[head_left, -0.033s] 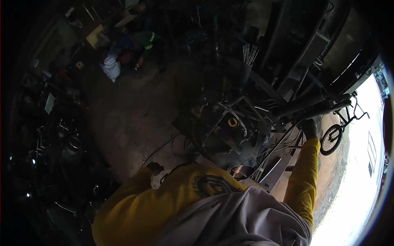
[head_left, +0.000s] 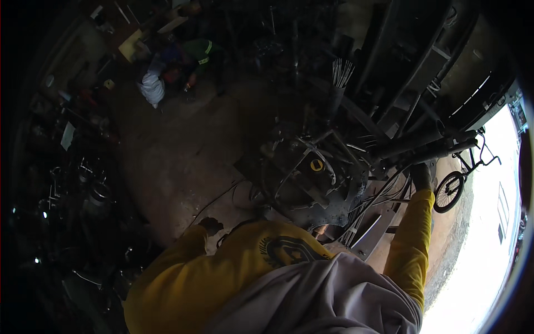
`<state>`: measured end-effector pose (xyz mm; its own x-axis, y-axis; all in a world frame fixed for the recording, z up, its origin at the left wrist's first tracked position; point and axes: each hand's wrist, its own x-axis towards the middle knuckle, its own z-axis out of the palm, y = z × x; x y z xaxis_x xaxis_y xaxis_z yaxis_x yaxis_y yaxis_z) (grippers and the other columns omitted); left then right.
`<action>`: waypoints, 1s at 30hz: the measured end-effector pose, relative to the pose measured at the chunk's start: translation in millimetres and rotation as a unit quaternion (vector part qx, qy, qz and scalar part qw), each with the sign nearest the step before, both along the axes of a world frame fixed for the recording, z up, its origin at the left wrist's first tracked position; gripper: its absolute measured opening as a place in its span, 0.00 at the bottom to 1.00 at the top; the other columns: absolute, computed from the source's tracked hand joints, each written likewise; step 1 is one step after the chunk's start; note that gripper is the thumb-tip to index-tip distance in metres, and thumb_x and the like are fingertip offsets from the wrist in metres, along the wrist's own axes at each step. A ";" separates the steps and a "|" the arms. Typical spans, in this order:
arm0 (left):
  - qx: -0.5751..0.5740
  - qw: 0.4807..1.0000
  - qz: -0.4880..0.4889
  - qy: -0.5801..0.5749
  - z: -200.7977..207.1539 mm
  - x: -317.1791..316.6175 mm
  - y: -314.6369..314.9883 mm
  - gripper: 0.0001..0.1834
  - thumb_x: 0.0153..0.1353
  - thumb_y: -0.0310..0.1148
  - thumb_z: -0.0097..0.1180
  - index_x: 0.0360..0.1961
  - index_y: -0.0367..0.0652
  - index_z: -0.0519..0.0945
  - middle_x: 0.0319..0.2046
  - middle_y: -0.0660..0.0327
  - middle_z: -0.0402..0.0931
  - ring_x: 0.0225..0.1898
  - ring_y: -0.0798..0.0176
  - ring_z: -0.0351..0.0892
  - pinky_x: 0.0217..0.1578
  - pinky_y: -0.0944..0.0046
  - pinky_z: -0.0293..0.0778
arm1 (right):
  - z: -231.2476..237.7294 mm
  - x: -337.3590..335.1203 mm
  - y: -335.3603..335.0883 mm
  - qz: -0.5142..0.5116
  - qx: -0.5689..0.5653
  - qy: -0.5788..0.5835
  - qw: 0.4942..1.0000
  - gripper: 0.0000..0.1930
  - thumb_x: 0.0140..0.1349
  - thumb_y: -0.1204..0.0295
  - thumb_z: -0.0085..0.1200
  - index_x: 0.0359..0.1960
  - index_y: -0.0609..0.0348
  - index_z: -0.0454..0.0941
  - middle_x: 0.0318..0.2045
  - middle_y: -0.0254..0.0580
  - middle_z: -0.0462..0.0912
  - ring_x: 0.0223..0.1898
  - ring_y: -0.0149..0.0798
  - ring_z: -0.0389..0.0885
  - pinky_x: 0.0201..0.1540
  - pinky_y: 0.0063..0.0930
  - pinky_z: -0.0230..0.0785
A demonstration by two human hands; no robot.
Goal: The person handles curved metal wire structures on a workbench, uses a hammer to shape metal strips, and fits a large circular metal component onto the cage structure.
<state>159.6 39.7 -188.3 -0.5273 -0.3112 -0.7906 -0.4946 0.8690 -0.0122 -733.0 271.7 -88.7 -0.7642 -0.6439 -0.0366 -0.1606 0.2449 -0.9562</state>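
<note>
My right hand (head_left: 421, 176), in a dark glove, reaches out to the right, up against the underside of dark metal pipes (head_left: 414, 143). Its fingers are hidden there, so whether they grip a pipe does not show. On the left, my left hand (head_left: 211, 226) is a small dark shape held low by my body, near a thin cable (head_left: 214, 201) on the floor. Shadow hides its fingers. Between my arms stands a cluttered dark metal workbench (head_left: 328, 214) with a curved metal frame and a round yellow-marked disc (head_left: 317, 165) on it.
A bundle of thin rods (head_left: 341, 73) stands upright in a tube beyond the bench. Cables (head_left: 361, 214) and a flat metal bar (head_left: 374, 234) lie by its right side. A bicycle (head_left: 449, 191) stands near the bright opening. Another person (head_left: 197, 55) bends down at the far left.
</note>
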 end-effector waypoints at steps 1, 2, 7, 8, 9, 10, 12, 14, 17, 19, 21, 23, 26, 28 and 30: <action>0.000 0.998 0.006 0.059 2.3 4.6 2.0 0.18 0.70 0.40 0.42 0.53 0.57 0.82 0.50 0.53 0.81 0.54 0.49 0.80 0.52 0.44 0.75 | -0.7 0.0 -9.6 0.010 0.005 -0.003 1.000 0.19 0.68 0.62 0.57 0.56 0.55 0.78 0.43 0.38 0.82 0.39 0.35 0.80 0.39 0.30 0.75; -0.001 0.993 0.008 0.120 3.2 4.2 -1.9 0.17 0.69 0.40 0.43 0.51 0.56 0.83 0.49 0.54 0.81 0.54 0.49 0.80 0.51 0.44 0.76 | -0.5 -2.1 -14.5 0.017 0.009 -0.004 1.000 0.18 0.68 0.62 0.56 0.56 0.55 0.78 0.44 0.38 0.82 0.39 0.35 0.81 0.39 0.31 0.75; -0.052 0.967 0.084 0.233 33.4 -66.0 -23.3 0.16 0.65 0.43 0.51 0.47 0.50 0.85 0.47 0.52 0.82 0.51 0.46 0.80 0.51 0.46 0.75 | -3.4 -26.9 -10.7 0.037 0.043 -0.013 0.998 0.18 0.68 0.63 0.56 0.56 0.55 0.78 0.46 0.39 0.83 0.41 0.36 0.81 0.39 0.32 0.76; -0.051 0.967 0.078 0.237 47.3 -80.5 -24.0 0.17 0.62 0.43 0.55 0.47 0.49 0.85 0.47 0.51 0.82 0.50 0.44 0.80 0.52 0.46 0.75 | -2.4 -30.4 -7.8 0.038 0.052 -0.014 0.998 0.18 0.67 0.63 0.56 0.57 0.55 0.78 0.46 0.39 0.83 0.41 0.36 0.82 0.39 0.33 0.76; -0.050 0.965 0.105 0.235 51.0 -75.6 -13.4 0.17 0.62 0.43 0.55 0.47 0.49 0.85 0.47 0.51 0.82 0.50 0.44 0.80 0.52 0.46 0.75 | 1.6 -25.1 -24.9 0.053 0.061 -0.015 0.997 0.18 0.67 0.64 0.56 0.57 0.55 0.78 0.46 0.39 0.83 0.41 0.37 0.82 0.39 0.33 0.76; -0.017 0.927 0.253 0.275 51.8 -84.2 -13.7 0.19 0.62 0.46 0.55 0.47 0.47 0.84 0.48 0.50 0.82 0.51 0.43 0.80 0.52 0.46 0.75 | 9.3 -31.5 -16.4 0.048 0.068 -0.011 0.996 0.18 0.67 0.64 0.55 0.57 0.55 0.78 0.47 0.39 0.83 0.42 0.37 0.82 0.39 0.33 0.76; 0.026 0.868 0.378 0.321 42.2 -101.2 -24.4 0.21 0.62 0.49 0.55 0.47 0.46 0.84 0.48 0.49 0.82 0.52 0.42 0.80 0.53 0.46 0.74 | 31.4 -53.7 27.0 0.013 0.063 -0.003 0.998 0.18 0.67 0.64 0.55 0.57 0.55 0.78 0.48 0.39 0.83 0.42 0.37 0.82 0.39 0.34 0.77; 0.011 0.862 0.427 0.272 37.9 -59.2 -0.8 0.24 0.61 0.52 0.55 0.47 0.45 0.84 0.49 0.48 0.82 0.53 0.42 0.79 0.55 0.48 0.73 | 12.2 -0.5 -9.8 0.005 -0.014 -0.057 0.998 0.24 0.66 0.60 0.58 0.60 0.61 0.75 0.50 0.43 0.80 0.48 0.37 0.80 0.43 0.28 0.77; 0.042 0.886 0.411 0.209 30.3 -42.0 6.8 0.26 0.64 0.52 0.52 0.53 0.46 0.82 0.53 0.45 0.80 0.56 0.41 0.78 0.58 0.47 0.73 | 48.8 17.5 11.7 -0.137 0.034 -0.091 0.986 0.23 0.67 0.60 0.57 0.59 0.61 0.76 0.51 0.42 0.80 0.47 0.37 0.80 0.40 0.28 0.76; 0.031 0.939 0.298 0.169 -11.0 1.6 16.0 0.25 0.63 0.53 0.52 0.49 0.45 0.83 0.50 0.47 0.81 0.54 0.41 0.79 0.57 0.48 0.73 | 58.0 40.5 12.1 -0.128 0.016 -0.079 0.989 0.22 0.68 0.59 0.56 0.58 0.61 0.77 0.52 0.43 0.80 0.45 0.36 0.80 0.38 0.26 0.74; 0.027 0.976 0.168 0.135 -27.8 14.7 19.9 0.25 0.61 0.54 0.53 0.45 0.44 0.84 0.48 0.48 0.82 0.51 0.41 0.80 0.56 0.50 0.73 | 72.4 55.4 22.7 -0.153 -0.003 -0.080 0.985 0.23 0.68 0.57 0.56 0.57 0.61 0.77 0.50 0.42 0.81 0.43 0.35 0.79 0.38 0.26 0.72; 0.058 0.955 0.274 0.093 -11.4 8.4 21.8 0.26 0.61 0.56 0.53 0.45 0.44 0.83 0.43 0.47 0.83 0.50 0.41 0.80 0.55 0.51 0.74 | 84.5 65.7 40.9 -0.181 -0.027 -0.065 0.981 0.23 0.68 0.56 0.57 0.57 0.60 0.77 0.50 0.43 0.81 0.42 0.35 0.79 0.39 0.25 0.72; 0.057 0.914 0.394 0.075 10.9 4.5 24.8 0.27 0.60 0.57 0.54 0.44 0.43 0.84 0.43 0.47 0.83 0.50 0.41 0.80 0.55 0.51 0.74 | 94.6 95.5 50.1 -0.287 -0.115 -0.057 0.949 0.23 0.68 0.56 0.58 0.57 0.59 0.78 0.50 0.42 0.82 0.42 0.35 0.79 0.41 0.26 0.72; 0.048 0.890 0.446 0.078 12.6 8.8 30.4 0.28 0.59 0.57 0.55 0.44 0.43 0.84 0.45 0.48 0.84 0.51 0.41 0.80 0.55 0.51 0.74 | 111.0 142.3 37.5 -0.351 -0.143 -0.006 0.925 0.23 0.66 0.60 0.59 0.54 0.68 0.78 0.46 0.47 0.82 0.46 0.41 0.81 0.48 0.32 0.75; 0.044 0.896 0.418 0.140 46.9 -20.6 25.8 0.27 0.59 0.56 0.55 0.44 0.42 0.85 0.47 0.48 0.83 0.52 0.42 0.80 0.56 0.51 0.74 | 116.4 186.7 44.7 -0.410 -0.202 0.075 0.886 0.22 0.67 0.61 0.58 0.53 0.68 0.78 0.47 0.49 0.82 0.46 0.44 0.82 0.47 0.33 0.76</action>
<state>139.0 65.5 -141.4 -0.3205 -0.6327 -0.7050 -0.9465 0.1841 0.2650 -546.3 316.4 27.7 -0.9581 0.1937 0.2111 -0.2190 -0.0201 -0.9755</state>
